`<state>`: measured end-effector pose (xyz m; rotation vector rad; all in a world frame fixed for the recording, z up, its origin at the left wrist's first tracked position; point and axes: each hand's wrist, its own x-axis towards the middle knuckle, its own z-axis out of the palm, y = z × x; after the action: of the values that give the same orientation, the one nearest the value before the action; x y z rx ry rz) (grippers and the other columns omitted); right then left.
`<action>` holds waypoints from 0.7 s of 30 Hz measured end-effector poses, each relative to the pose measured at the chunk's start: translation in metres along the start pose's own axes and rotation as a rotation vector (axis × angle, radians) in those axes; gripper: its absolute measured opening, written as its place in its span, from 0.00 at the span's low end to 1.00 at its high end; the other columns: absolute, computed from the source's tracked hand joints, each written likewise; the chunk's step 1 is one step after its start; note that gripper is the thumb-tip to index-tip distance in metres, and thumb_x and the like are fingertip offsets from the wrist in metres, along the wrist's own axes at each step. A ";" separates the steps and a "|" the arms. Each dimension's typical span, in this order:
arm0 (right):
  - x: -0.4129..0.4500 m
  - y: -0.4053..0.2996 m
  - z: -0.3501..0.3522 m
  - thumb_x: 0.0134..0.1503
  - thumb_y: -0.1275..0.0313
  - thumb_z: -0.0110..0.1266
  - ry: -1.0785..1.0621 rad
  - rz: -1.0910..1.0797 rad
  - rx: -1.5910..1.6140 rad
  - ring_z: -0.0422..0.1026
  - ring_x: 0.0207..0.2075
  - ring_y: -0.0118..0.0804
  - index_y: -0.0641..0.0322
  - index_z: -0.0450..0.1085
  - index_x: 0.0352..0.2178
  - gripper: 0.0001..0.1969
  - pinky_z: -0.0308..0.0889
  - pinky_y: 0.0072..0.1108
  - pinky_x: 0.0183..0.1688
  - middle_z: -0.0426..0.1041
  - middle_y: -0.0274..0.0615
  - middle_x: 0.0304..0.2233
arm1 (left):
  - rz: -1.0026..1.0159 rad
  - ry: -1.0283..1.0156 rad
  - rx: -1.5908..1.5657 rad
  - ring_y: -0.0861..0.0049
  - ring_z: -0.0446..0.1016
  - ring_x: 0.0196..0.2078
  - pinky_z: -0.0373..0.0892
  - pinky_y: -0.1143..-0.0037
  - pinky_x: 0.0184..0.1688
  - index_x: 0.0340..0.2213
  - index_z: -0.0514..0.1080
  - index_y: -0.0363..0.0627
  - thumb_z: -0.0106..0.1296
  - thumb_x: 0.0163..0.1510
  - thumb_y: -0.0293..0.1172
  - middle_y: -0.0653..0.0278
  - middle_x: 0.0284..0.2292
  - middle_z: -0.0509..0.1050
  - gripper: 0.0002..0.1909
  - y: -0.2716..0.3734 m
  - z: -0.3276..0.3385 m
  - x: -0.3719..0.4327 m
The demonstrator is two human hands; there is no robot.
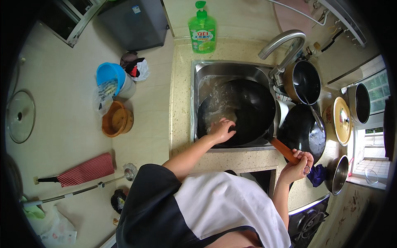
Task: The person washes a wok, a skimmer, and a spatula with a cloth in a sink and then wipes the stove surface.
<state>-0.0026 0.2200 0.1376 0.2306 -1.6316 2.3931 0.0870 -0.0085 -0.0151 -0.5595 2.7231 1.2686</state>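
A black wok point(254, 108) with a wooden handle point(283, 150) lies tilted in the stainless steel sink point(193, 102), with cloudy water in its left part. My right hand point(301, 164) grips the end of the handle, over the counter. My left hand point(222, 130) is over the near part of the wok, at the edge of the water, its fingers bent. Whether its fingertips hold something cannot be told. The curved faucet point(287, 46) stands at the back right of the sink; its spout is turned away from the wok's middle.
A green dish soap bottle point(202, 35) stands behind the sink. Right of it are a saucepan point(302, 82), a second wok point(301, 133), a yellow lidded pot point(341, 121) and a metal bowl point(337, 175). A gas stove point(308, 221) is at the lower right, buckets point(116, 119) on the floor.
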 end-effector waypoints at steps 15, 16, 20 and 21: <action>0.014 0.027 -0.049 0.54 0.79 0.40 0.020 0.080 0.004 0.68 0.25 0.30 0.68 0.62 0.31 0.04 0.67 0.28 0.41 0.65 0.39 0.21 | 0.037 0.419 -0.731 0.80 0.68 0.41 0.65 0.80 0.39 0.39 0.67 0.43 0.47 0.50 0.26 0.65 0.39 0.70 0.12 0.006 -0.056 -0.063; 0.015 0.023 -0.045 0.54 0.79 0.40 -0.009 0.072 -0.019 0.68 0.25 0.30 0.68 0.62 0.31 0.04 0.67 0.27 0.40 0.66 0.39 0.21 | 0.025 0.478 -0.886 0.82 0.67 0.41 0.64 0.80 0.39 0.40 0.67 0.44 0.47 0.51 0.27 0.66 0.39 0.70 0.13 0.001 -0.059 -0.074; 0.021 0.032 -0.052 0.54 0.79 0.41 -0.147 -0.003 -0.002 0.68 0.27 0.30 0.70 0.64 0.32 0.05 0.67 0.25 0.40 0.66 0.40 0.22 | -0.039 0.662 -1.260 0.79 0.66 0.44 0.63 0.78 0.41 0.42 0.65 0.43 0.47 0.51 0.27 0.63 0.41 0.69 0.15 -0.017 -0.081 -0.118; 0.022 0.029 -0.053 0.54 0.79 0.41 -0.158 -0.023 -0.010 0.68 0.27 0.30 0.70 0.64 0.32 0.05 0.67 0.25 0.39 0.66 0.41 0.22 | -0.058 0.694 -1.269 0.77 0.65 0.45 0.63 0.77 0.42 0.43 0.65 0.42 0.46 0.51 0.26 0.62 0.42 0.69 0.15 -0.018 -0.089 -0.131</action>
<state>-0.0321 0.2609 0.0980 0.4448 -1.6971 2.4031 0.2224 -0.0486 0.0597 -1.3017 1.7848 3.1503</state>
